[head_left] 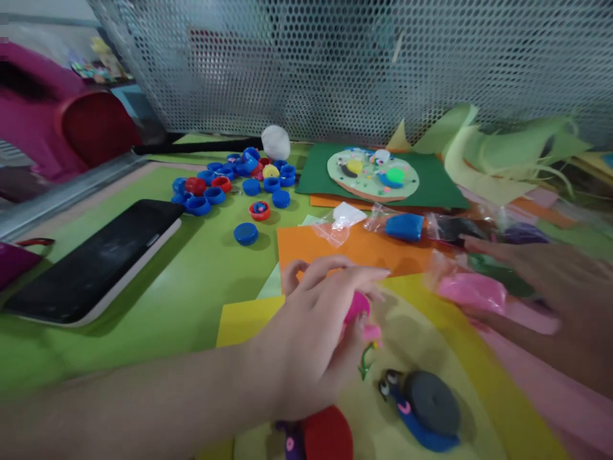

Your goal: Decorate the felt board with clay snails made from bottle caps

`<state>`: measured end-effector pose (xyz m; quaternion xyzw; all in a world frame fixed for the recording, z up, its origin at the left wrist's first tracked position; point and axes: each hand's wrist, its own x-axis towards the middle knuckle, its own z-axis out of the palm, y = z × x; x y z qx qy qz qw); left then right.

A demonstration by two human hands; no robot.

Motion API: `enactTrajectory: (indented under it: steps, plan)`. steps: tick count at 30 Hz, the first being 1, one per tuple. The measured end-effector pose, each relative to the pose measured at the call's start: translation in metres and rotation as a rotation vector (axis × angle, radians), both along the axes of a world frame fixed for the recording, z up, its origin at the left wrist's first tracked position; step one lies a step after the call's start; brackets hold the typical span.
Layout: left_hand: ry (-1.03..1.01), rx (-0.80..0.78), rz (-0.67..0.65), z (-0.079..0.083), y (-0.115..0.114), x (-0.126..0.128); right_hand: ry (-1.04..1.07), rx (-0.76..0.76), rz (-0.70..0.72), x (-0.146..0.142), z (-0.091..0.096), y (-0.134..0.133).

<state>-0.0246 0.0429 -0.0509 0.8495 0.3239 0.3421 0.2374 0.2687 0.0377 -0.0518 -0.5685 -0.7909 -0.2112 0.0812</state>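
My left hand (pixel 311 326) lies over a yellow sheet (pixel 249 319), its fingers curled on a pink lump of clay (pixel 358 306). Just under it are a small green clay stem (pixel 366 361), a blue clay snail with a grey shell (pixel 426 409) and a red clay piece (pixel 328 434). My right hand (pixel 555 287) is motion-blurred at the right edge, reaching over a plastic bag of pink clay (pixel 472 291). Its fingers look stretched out, but the blur hides whether they hold anything.
A black tablet (pixel 96 255) lies at left on the green table (pixel 201 281). Several blue and red bottle caps (pixel 230 182) and a white ball (pixel 276 142) sit behind. A decorated disc (pixel 371 172) rests on green paper (pixel 440 185). Bagged blue clay (pixel 405 225) and coloured paper sheets lie around. Mesh fence behind.
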Motion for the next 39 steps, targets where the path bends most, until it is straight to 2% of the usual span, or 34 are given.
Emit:
enactTrajectory:
  steps: [3, 8, 13, 17, 21, 25, 32, 39]
  plan:
    - [0.036, 0.033, 0.0, 0.0, 0.0, 0.0, -0.011, -0.03, 0.111, -0.006, 0.002, 0.0]
    - [0.085, 0.112, 0.047, 0.001, -0.001, 0.0, 0.023, -0.037, 0.175, -0.021, 0.009, -0.003]
    - [0.084, 0.232, 0.121, 0.007, -0.006, 0.003, 0.178, 0.083, 0.335, -0.037, 0.021, -0.014]
    - [0.064, 0.279, 0.112, 0.012, -0.014, 0.007, 0.171, 0.128, 0.499, -0.05, 0.028, -0.026]
    - [0.057, 0.298, 0.14, 0.012, -0.017, 0.009, 0.176, 0.131, 0.573, -0.058, 0.03, -0.033]
    - [0.064, 0.208, 0.222, 0.011, -0.016, 0.01, 0.207, 0.101, 0.618, -0.06, 0.026, -0.035]
    - [-0.086, -0.071, 0.187, 0.013, -0.019, 0.01, 0.222, 0.071, 0.548, -0.065, 0.023, -0.039]
    - [-0.166, -0.171, 0.231, 0.019, -0.022, 0.014, 0.244, 0.036, 0.57, -0.067, 0.025, -0.043]
